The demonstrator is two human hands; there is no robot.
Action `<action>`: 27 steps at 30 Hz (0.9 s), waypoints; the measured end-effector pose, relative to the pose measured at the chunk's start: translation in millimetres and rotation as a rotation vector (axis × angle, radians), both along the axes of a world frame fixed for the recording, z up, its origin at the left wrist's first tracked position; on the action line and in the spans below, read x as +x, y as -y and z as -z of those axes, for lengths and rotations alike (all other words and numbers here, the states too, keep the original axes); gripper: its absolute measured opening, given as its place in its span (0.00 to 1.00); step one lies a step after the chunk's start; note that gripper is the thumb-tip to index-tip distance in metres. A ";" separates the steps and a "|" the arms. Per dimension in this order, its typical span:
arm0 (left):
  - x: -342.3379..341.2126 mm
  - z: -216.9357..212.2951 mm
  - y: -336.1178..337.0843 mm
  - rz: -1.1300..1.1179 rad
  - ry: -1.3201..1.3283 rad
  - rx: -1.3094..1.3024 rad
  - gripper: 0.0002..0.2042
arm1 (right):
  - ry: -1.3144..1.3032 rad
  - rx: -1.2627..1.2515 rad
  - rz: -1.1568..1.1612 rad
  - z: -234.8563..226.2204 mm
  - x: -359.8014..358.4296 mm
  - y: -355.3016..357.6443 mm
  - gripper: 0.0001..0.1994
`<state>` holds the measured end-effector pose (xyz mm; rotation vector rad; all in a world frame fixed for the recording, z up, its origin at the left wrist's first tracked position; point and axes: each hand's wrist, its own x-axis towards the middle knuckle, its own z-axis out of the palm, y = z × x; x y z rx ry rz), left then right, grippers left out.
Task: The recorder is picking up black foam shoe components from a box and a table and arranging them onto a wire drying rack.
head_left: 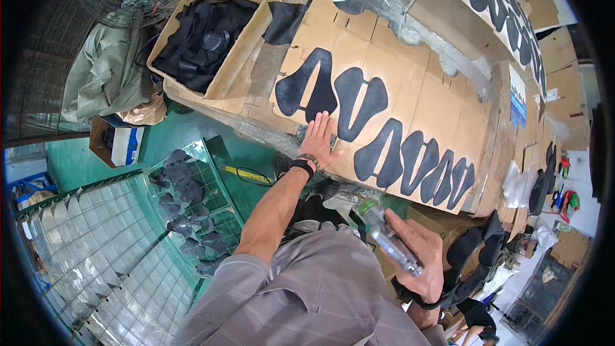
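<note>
My left hand lies flat and open on the cardboard sheet, beside thin, floppy black cutouts. My right hand grips a light, rigid spray gun around its body.

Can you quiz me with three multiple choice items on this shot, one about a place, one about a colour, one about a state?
1. Where does the left hand rest?
A. on the cardboard sheet
B. in the box of black pieces
C. on the wire rack

2. What colour are the cut shapes on the sheet?
A. white
B. black
C. red

3. How is the spray gun held?
A. lying on the floor
B. hanging from a hook
C. gripped in the right hand

Answers: 1 A, the palm lies flat at the sheet's near edge; 2 B, all are dark black; 3 C, fingers wrap its body.
</note>
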<state>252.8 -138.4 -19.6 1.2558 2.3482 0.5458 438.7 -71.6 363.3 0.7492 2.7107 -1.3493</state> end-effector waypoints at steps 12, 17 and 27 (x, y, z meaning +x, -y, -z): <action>-0.9 2.1 -3.7 -0.015 -0.015 0.017 0.49 | -0.037 0.112 0.111 1.4 -4.1 1.7 0.29; -0.9 0.4 -2.7 -0.002 -0.018 0.001 0.50 | -0.052 0.072 -0.040 1.1 -8.2 0.6 0.31; -4.4 -3.7 -4.5 0.003 -0.006 -0.016 0.50 | -0.054 0.131 0.044 13.0 -6.0 -3.8 0.33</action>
